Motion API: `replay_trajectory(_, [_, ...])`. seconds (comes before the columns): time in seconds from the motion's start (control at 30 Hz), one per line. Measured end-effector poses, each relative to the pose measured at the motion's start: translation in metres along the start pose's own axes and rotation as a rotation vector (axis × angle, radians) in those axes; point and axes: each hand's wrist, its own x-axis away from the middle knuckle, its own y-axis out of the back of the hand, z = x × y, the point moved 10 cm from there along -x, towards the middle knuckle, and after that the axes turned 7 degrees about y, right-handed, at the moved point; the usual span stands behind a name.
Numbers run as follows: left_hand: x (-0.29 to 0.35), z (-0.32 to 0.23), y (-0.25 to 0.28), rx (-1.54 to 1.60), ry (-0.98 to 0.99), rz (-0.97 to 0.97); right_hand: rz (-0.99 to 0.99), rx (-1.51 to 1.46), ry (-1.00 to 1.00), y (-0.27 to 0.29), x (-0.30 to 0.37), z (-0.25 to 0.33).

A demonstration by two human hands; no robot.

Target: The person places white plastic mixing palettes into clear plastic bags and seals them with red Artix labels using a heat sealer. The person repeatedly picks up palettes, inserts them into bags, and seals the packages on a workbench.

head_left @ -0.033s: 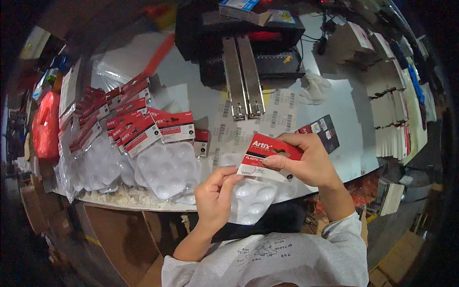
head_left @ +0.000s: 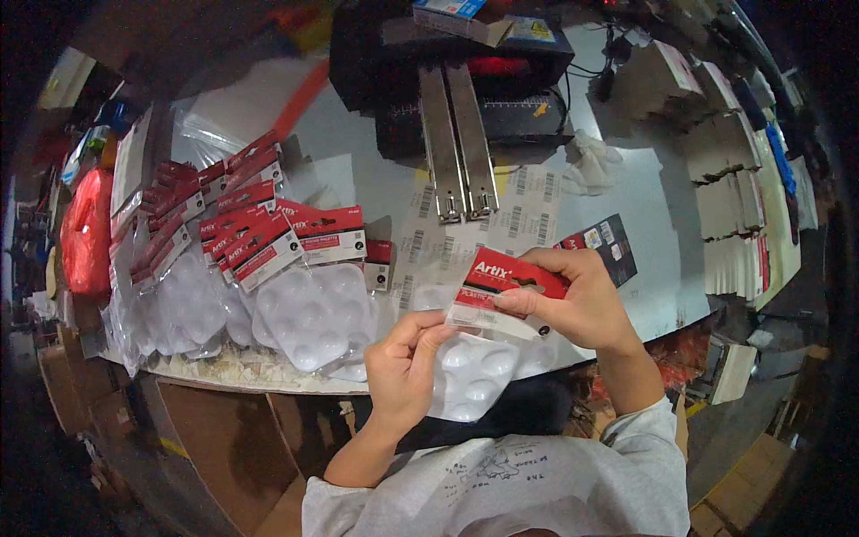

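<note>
My right hand (head_left: 582,300) grips a red and white header card (head_left: 488,277), thumb on its front and fingers behind. The card sits at the top of a clear bag holding a white plastic paint palette (head_left: 470,380), which hangs below it at the table's front edge. With thumb and index finger pinched together, my left hand (head_left: 407,358) holds the lower left corner of the card and bag. Left of my hands lie several bagged white palettes (head_left: 313,313) with the same red cards, overlapping in a pile.
Beyond my hands stands a black machine (head_left: 519,125) with two long metal arms (head_left: 456,143) reaching toward me. Beneath them lies a sheet of barcode labels (head_left: 514,215). A dark card (head_left: 608,246) is at right, near crumpled plastic (head_left: 592,163). Stacked cards (head_left: 729,192) line the right side.
</note>
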Motion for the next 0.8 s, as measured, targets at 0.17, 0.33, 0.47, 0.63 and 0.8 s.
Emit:
replay_trajectory(0.17, [-0.004,0.000,-0.003,0.031,0.006,0.029,0.013,-0.074,-0.055,-0.003,0.000,-0.009])
replay_trajectory(0.33, [-0.003,0.004,-0.003,-0.025,0.009,0.008,0.042,0.117,0.116,-0.005,-0.004,0.002])
replay_trajectory(0.47, [-0.007,0.010,0.006,0.048,0.004,-0.074,-0.123,0.110,0.207,0.015,-0.005,-0.004])
replay_trajectory(0.63, [-0.011,0.027,0.021,0.150,0.038,-0.249,-0.022,-0.128,-0.178,0.004,0.017,-0.064])
replay_trajectory(0.8, [-0.007,0.033,0.020,0.084,0.059,-0.239,-0.042,-0.341,-0.248,-0.011,0.031,-0.080])
